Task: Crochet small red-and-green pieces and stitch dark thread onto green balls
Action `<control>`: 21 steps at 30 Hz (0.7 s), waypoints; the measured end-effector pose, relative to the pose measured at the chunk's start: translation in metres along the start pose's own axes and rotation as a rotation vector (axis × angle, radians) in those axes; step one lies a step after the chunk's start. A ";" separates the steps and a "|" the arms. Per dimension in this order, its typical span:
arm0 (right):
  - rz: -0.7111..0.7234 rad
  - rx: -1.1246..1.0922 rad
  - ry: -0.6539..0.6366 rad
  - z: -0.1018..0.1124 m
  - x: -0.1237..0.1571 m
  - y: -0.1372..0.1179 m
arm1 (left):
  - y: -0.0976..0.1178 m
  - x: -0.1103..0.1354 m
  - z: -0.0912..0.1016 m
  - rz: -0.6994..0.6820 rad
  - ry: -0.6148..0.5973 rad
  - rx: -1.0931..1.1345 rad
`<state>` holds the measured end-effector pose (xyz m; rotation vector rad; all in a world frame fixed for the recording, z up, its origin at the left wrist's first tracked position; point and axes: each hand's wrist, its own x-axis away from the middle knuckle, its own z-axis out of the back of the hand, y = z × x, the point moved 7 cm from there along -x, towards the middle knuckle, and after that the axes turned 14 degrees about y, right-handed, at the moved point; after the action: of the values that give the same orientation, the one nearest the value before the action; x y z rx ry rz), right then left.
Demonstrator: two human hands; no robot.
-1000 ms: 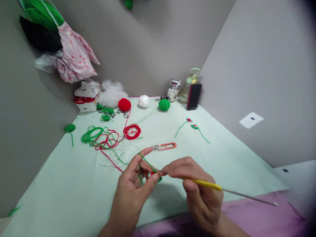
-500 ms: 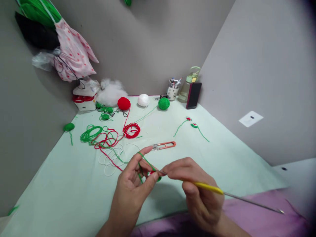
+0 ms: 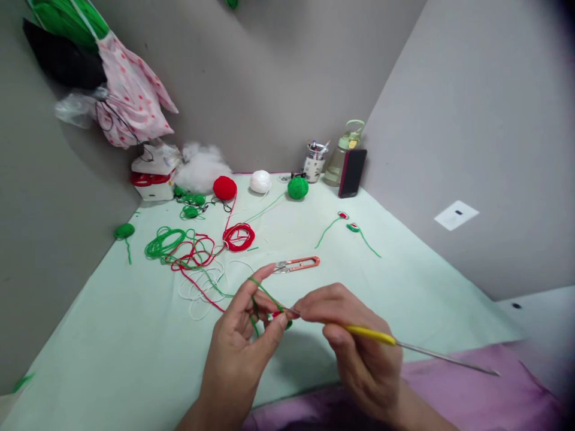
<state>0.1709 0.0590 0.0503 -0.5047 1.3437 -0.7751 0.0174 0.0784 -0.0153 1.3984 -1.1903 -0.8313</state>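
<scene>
My left hand [image 3: 245,335] pinches a small red, white and green crochet piece [image 3: 279,316] between thumb and middle finger. Green yarn [image 3: 263,290] runs over its raised index finger. My right hand [image 3: 354,341] is closed on a crochet hook with a yellow grip [image 3: 371,335]. The hook's tip sits in the crochet piece, and its metal shaft points out to the right. Both hands hover above the pale green table cover [image 3: 404,281] near its front edge.
Orange thread snips [image 3: 299,263] lie just behind my hands. Tangled green, red and white yarn [image 3: 193,251] spreads at the left. Red [image 3: 224,187], white [image 3: 261,181] and green [image 3: 298,188] yarn balls, a pen cup [image 3: 314,161], a bottle [image 3: 344,155] and a phone [image 3: 353,173] stand at the back. Two small finished pieces [image 3: 353,226] lie to the right.
The hook's outer end has swung slightly, down and then back up, while both hands stay in place on the crochet piece. The view has shifted a little.
</scene>
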 end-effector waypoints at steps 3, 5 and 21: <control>-0.009 0.011 0.003 0.000 -0.001 0.001 | 0.000 0.002 0.000 -0.005 -0.010 0.008; -0.010 0.016 0.010 0.000 -0.002 0.001 | 0.001 0.003 0.000 -0.007 -0.029 0.005; 0.037 -0.004 0.021 0.002 0.001 -0.005 | 0.006 0.002 -0.003 -0.028 -0.055 -0.021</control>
<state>0.1724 0.0551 0.0535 -0.4749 1.3705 -0.7498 0.0193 0.0778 -0.0082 1.3853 -1.2027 -0.9040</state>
